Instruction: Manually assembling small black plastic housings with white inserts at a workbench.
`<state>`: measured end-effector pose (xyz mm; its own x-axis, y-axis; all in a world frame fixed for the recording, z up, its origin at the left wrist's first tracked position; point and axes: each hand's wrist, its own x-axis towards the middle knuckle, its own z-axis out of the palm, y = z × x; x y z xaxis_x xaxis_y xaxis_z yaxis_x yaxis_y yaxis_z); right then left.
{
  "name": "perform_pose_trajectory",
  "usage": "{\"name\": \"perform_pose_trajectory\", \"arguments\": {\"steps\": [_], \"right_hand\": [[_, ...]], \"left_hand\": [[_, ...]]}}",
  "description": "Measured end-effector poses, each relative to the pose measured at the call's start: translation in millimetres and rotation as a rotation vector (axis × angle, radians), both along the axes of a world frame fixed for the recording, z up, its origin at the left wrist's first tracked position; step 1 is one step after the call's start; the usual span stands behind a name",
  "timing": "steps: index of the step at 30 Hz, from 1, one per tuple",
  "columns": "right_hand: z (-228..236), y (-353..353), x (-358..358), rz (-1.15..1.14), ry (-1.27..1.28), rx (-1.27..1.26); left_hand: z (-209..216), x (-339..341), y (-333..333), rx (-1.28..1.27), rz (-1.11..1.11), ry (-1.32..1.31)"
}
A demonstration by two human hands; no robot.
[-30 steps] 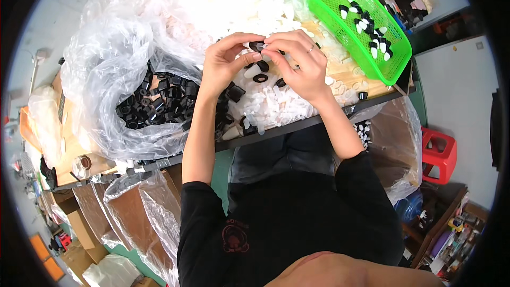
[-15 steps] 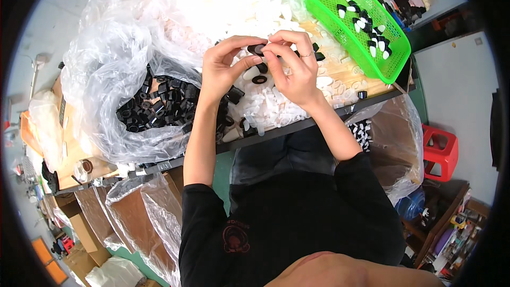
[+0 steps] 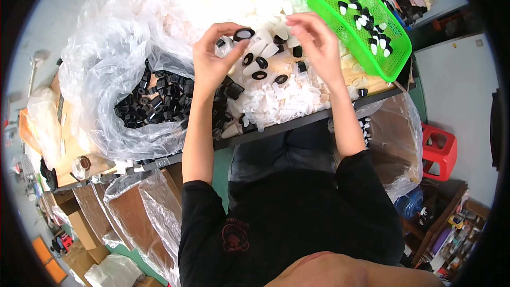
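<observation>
My left hand (image 3: 213,56) pinches a round black cap (image 3: 244,34) between thumb and forefinger; a pale centre shows inside its black rim. To its right, my right hand (image 3: 321,45) hovers over the pile with its fingers curved and apart, seemingly holding nothing. Below and between the hands lie several black caps, one of them with a white body (image 3: 252,68), and a loose black ring (image 3: 259,75). A heap of small translucent white pieces (image 3: 292,95) spreads along the near part of the table.
A clear plastic bag (image 3: 101,106) with black caps (image 3: 159,98) inside stands left of my arm. At the far right, a green basket (image 3: 319,8) contains black-and-white pieces. Another plastic-lined container (image 3: 396,143) hangs below the table's edge, near a red stool (image 3: 440,151).
My hands have moved apart: the right went rightward and away from the cap, while the left shifted up and left, keeping the black cap. More caps between them are now uncovered.
</observation>
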<state>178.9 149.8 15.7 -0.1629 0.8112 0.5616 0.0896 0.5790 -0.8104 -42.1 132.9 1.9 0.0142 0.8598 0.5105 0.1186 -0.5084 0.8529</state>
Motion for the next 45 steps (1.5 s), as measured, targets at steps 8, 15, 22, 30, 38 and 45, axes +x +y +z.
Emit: {"name": "perform_pose_trajectory", "arguments": {"steps": [8, 15, 22, 30, 38, 45], "right_hand": [[-27, -8, 47, 0.041, -0.795, -0.155], [-42, -24, 50, 0.114, -0.919, 0.100], [-37, -22, 35, 0.004, -0.909, 0.007], [-41, -7, 28, -0.030, -0.678, 0.246], [-28, -1, -15, -0.208, -0.444, 0.428], [-31, -5, -26, -0.210, -0.700, 0.539]], "left_hand": [[-4, 1, 5, -0.067, 0.108, -0.110], [-10, 4, 7, -0.029, 0.133, 0.145], [-11, 8, 5, -0.037, 0.158, 0.270], [-10, 12, 2, -0.203, 0.055, 0.283], [-7, 21, -5, -0.341, -0.006, 0.229], [-10, 23, -5, -0.311, 0.099, 0.174]]}}
